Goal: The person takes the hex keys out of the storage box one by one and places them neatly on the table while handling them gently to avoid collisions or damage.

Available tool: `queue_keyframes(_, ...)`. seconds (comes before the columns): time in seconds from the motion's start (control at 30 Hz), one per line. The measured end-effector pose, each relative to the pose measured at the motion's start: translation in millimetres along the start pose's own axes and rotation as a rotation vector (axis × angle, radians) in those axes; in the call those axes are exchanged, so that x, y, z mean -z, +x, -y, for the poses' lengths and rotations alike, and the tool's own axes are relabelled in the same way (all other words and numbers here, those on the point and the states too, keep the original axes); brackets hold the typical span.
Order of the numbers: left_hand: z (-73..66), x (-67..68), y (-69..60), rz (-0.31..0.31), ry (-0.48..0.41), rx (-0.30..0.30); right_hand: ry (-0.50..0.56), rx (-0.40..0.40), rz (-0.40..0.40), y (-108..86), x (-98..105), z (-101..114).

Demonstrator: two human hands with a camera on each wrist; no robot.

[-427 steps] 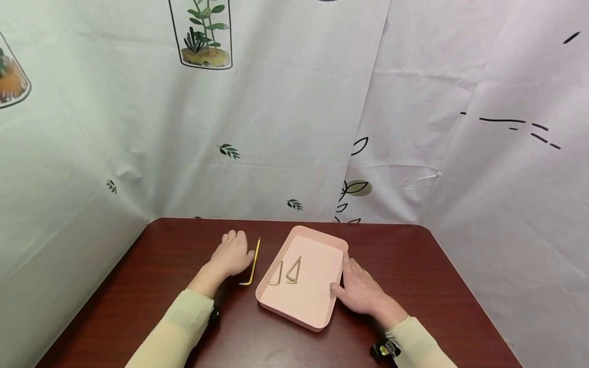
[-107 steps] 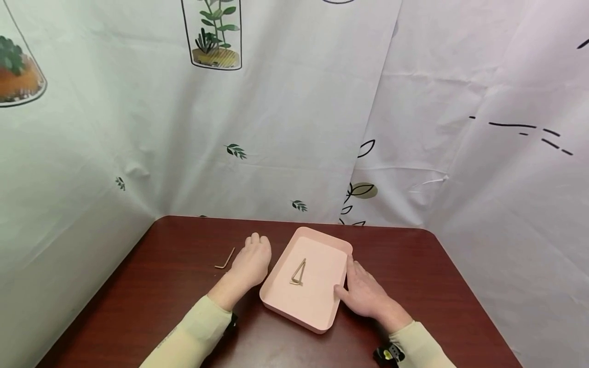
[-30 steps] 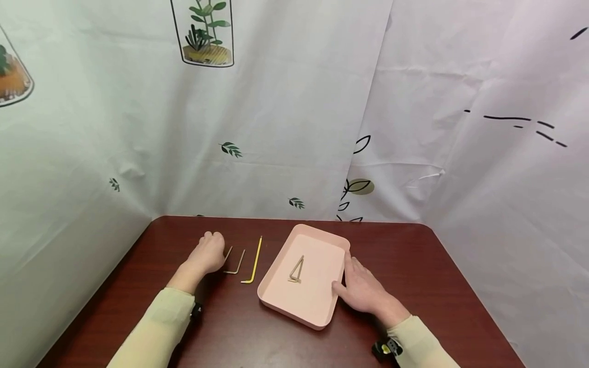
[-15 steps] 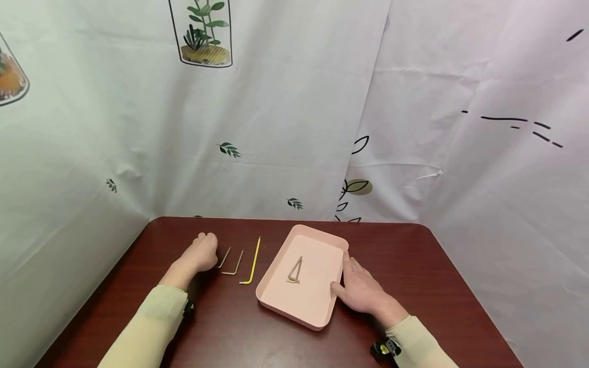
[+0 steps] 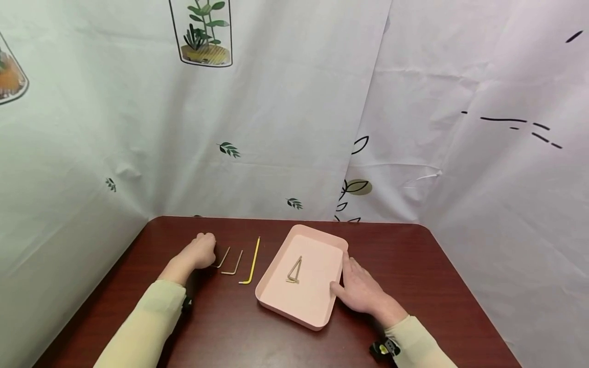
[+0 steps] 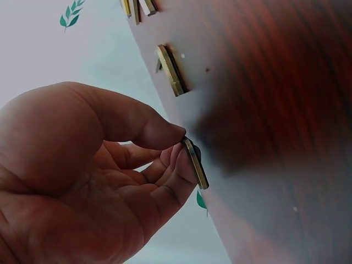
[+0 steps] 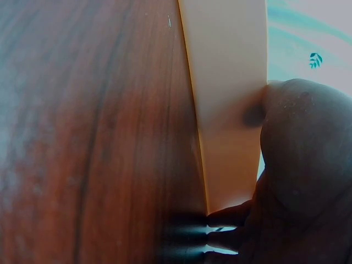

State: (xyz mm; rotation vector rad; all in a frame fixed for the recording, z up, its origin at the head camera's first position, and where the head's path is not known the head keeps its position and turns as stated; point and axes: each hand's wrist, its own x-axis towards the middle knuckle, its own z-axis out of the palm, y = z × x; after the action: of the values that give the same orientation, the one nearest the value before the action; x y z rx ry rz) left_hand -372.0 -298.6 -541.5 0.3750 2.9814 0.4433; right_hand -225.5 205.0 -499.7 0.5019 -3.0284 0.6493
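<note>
My left hand [image 5: 195, 252] is at the left of the table. In the left wrist view its thumb and fingertips pinch a small brass hex key [image 6: 196, 164] near its bend. The head view mostly hides this grip. Two brass L-shaped hex keys [image 5: 236, 263] and a longer yellow hex key [image 5: 254, 260] lie side by side to the hand's right. In the pink tray [image 5: 317, 301], further brass hex keys [image 5: 295, 271] lie crossed in a triangle. My right hand [image 5: 361, 289] grips the tray's right wall, thumb over the rim and fingers outside.
The dark red-brown table [image 5: 257, 332] has rounded far corners. White printed cloth [image 5: 285, 128] hangs behind it and on both sides. In the left wrist view another brass hex key [image 6: 171, 71] lies just past the pinched one.
Since the first frame, one brass hex key has left the tray, and two show left of the yellow one. Over the last second my left hand has shifted slightly left; my right hand stays.
</note>
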Motion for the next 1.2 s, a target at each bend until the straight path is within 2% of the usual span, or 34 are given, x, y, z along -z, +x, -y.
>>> queue_keyframes(0.1, 9.4, -4.9, 8.5, 0.017, 0.016, 0.005, 0.001, 0.006, -0.002, -0.4, 0, 0)
queue_keyframes(0.43, -2.2, 3.3, 2.9, 0.046, 0.017, 0.021, -0.005, 0.018, -0.007, 0.1, 2, 1)
queue_keyframes(0.67, 3.1, -0.4, 7.4, 0.057, 0.056, 0.016, -0.002, 0.017, -0.006, 0.3, 1, 0)
queue_keyframes(1.2, 8.2, -3.3, 10.1, 0.021, 0.08, -0.022, 0.005, 0.003, 0.0, 0.5, -1, -1)
